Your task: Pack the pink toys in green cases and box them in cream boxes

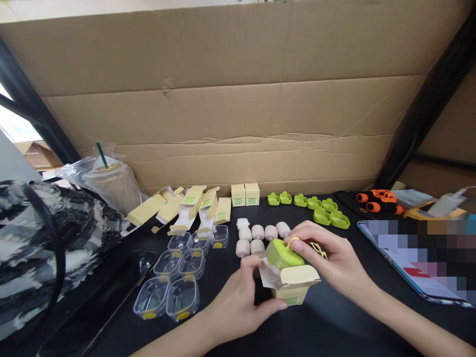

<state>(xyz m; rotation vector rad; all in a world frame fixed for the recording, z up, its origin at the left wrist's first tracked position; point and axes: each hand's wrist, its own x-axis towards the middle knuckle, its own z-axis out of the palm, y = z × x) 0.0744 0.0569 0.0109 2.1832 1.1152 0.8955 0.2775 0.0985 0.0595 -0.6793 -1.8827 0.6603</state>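
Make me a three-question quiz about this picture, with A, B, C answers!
1. Where are the orange toys? A far right B far left C in the cup
2. How many closed boxes stand upright at the back? A two B five C nine
3. The box in the hands is: A open B taped shut C crushed flat

Answers: 1 A, they lie right of the green cases. 2 A, a pair stands side by side. 3 A, its flap is up while the left hand holds it and the right hand presses a green case in.

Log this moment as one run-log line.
left hand: holds small yellow carton | right hand: on green case at carton mouth | nearby: clear trays, pink cases | surface: black table
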